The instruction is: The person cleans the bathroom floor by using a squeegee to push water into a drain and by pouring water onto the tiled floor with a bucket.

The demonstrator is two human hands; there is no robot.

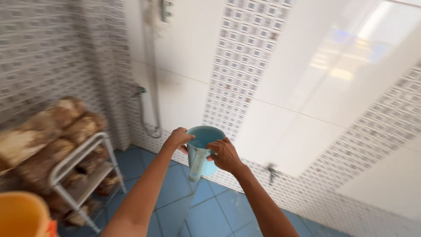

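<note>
Tiled washroom, seen from above the arms. Both hands raised at chest height, out over the blue floor (206, 215), holding a light blue plastic dipper (202, 151) between them. Left hand (179, 138) clasps the rim on its near-left side, fingers curled over the edge; right hand (224, 154) grips the rim and side wall opposite, knuckles up. Two-handed hold keeps the open mouth steady; the mouth tips slightly toward the white tiled wall (188, 57). The dipper's handle (195, 166) hangs down toward the floor, unheld. Whether it carries water cannot be told; the inside is only partly visible. Dipper touches nothing but the hands. A shower hose (153, 83) runs down the wall behind, with a small tap (272, 172) low on the wall to the right. At left, a white metal rack (83, 151) loaded with brown husked lumps (66, 116), blurred. Orange container (22, 215) at lower left corner of view.
</note>
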